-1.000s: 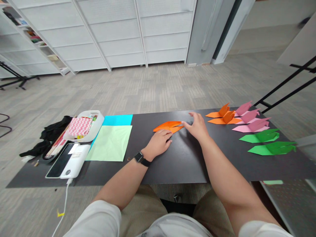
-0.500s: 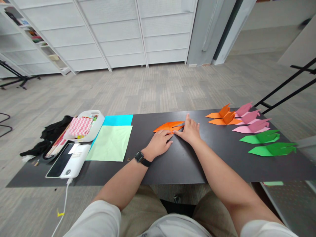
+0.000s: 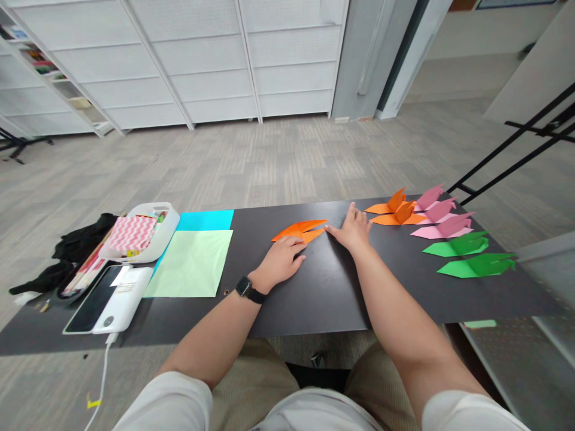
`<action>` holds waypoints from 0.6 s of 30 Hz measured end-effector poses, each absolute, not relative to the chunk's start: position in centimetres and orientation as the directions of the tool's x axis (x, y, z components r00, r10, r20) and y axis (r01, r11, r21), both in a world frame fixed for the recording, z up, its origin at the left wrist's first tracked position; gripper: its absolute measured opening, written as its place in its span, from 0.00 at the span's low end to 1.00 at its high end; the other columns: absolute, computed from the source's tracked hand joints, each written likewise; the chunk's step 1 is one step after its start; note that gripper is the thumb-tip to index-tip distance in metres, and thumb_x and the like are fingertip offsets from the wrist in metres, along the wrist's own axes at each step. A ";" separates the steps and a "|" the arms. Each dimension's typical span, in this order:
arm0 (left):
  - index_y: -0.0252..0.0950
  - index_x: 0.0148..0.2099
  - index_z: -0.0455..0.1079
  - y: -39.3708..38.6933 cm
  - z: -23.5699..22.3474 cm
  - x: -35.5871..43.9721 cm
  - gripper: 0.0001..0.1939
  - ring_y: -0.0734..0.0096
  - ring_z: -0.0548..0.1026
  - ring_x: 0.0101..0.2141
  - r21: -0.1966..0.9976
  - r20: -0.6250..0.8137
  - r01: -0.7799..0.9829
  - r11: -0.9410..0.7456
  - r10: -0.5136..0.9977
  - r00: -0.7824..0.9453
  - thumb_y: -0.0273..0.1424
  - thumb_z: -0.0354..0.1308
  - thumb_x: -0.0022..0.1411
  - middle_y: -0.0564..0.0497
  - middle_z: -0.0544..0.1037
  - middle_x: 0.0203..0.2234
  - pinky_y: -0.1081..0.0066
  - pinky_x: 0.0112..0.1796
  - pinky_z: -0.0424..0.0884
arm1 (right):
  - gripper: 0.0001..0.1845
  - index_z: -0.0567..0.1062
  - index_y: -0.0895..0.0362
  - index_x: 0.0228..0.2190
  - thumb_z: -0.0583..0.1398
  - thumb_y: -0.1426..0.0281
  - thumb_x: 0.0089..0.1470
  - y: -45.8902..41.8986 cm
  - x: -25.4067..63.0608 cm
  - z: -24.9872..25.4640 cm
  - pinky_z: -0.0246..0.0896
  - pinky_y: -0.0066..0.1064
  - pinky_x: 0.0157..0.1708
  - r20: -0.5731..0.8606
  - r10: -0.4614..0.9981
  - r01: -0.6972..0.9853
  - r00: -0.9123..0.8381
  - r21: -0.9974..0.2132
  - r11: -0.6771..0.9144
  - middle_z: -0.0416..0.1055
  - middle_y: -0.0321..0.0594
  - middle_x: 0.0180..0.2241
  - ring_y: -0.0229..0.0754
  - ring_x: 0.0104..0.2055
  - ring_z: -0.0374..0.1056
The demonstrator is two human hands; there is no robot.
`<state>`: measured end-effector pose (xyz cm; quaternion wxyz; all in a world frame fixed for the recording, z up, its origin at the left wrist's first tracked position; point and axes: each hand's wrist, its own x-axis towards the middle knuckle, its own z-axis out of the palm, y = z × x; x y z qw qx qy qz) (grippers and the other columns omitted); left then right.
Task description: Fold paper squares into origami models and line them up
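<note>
A folded orange origami paper (image 3: 300,228) lies on the dark table in front of me, with two long pointed flaps parting toward the right. My left hand (image 3: 282,258) rests on its lower left part, fingers lying flat over the paper and hiding some of it. Just right of the flap tips is my right hand (image 3: 353,230), open, with fingers and thumb spread. Its thumb tip sits close beside the lower flap's point; whether they touch I cannot tell.
At right stand orange cranes (image 3: 396,209), pink cranes (image 3: 442,215) and green cranes (image 3: 478,265). On the left are light green paper (image 3: 191,263), blue paper (image 3: 206,219), a white basket (image 3: 168,230), a phone (image 3: 92,302), a white power bank (image 3: 123,299) and black cloth (image 3: 83,239).
My right hand has moved off the orange paper to the right, and its two flaps show more fully. My left hand stays on the paper. The whole view has shifted slightly.
</note>
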<state>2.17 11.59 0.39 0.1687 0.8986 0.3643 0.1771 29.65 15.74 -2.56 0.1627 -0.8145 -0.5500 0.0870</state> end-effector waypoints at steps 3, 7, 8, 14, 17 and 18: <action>0.39 0.61 0.78 11.6 0.3 2.2 0.18 0.55 0.74 0.60 0.424 0.198 0.600 -0.678 0.716 0.670 0.33 0.59 0.72 0.43 0.78 0.60 0.52 0.66 0.68 | 0.67 0.39 0.62 0.76 0.66 0.42 0.54 15.8 29.7 -2.5 0.31 0.66 0.72 0.040 0.918 0.860 0.395 -0.368 -0.354 0.48 0.67 0.74 0.71 0.78 0.38; 0.39 0.61 0.78 11.7 0.0 2.1 0.18 0.55 0.74 0.61 0.429 0.211 0.592 -0.682 0.713 0.669 0.33 0.60 0.72 0.43 0.78 0.59 0.52 0.66 0.68 | 0.60 0.43 0.62 0.75 0.66 0.50 0.57 15.7 29.5 -2.4 0.31 0.67 0.72 0.078 0.912 0.855 0.403 -0.388 -0.345 0.51 0.67 0.73 0.71 0.77 0.40; 0.39 0.61 0.78 11.7 0.0 2.1 0.18 0.55 0.74 0.61 0.432 0.213 0.590 -0.682 0.713 0.668 0.33 0.59 0.73 0.43 0.78 0.59 0.52 0.66 0.68 | 0.57 0.45 0.62 0.75 0.66 0.53 0.58 15.7 29.5 -2.4 0.32 0.67 0.72 0.096 0.906 0.850 0.412 -0.399 -0.345 0.53 0.67 0.72 0.71 0.77 0.41; 0.37 0.64 0.75 11.8 -0.5 2.1 0.20 0.55 0.73 0.63 0.439 0.217 0.575 -0.690 0.702 0.678 0.34 0.58 0.74 0.41 0.77 0.61 0.52 0.67 0.67 | 0.41 0.58 0.64 0.70 0.61 0.64 0.62 15.4 29.8 -0.3 0.52 0.59 0.69 0.391 0.831 0.817 0.395 -0.563 -0.124 0.66 0.65 0.65 0.62 0.69 0.60; 0.38 0.70 0.68 11.7 -0.6 2.1 0.25 0.55 0.71 0.66 0.433 0.213 0.573 -0.696 0.697 0.685 0.34 0.57 0.74 0.42 0.73 0.66 0.49 0.70 0.61 | 0.27 0.71 0.56 0.63 0.58 0.67 0.64 14.3 28.7 1.4 0.63 0.49 0.64 0.531 0.818 0.794 0.222 -0.585 0.164 0.76 0.53 0.56 0.53 0.61 0.70; 0.38 0.71 0.66 11.6 -0.5 2.2 0.26 0.55 0.69 0.67 0.428 0.206 0.576 -0.697 0.696 0.688 0.34 0.56 0.74 0.42 0.72 0.67 0.47 0.71 0.58 | 0.20 0.77 0.54 0.57 0.57 0.68 0.66 13.8 28.1 1.9 0.66 0.46 0.62 0.539 0.832 0.775 0.130 -0.579 0.255 0.79 0.49 0.52 0.51 0.57 0.73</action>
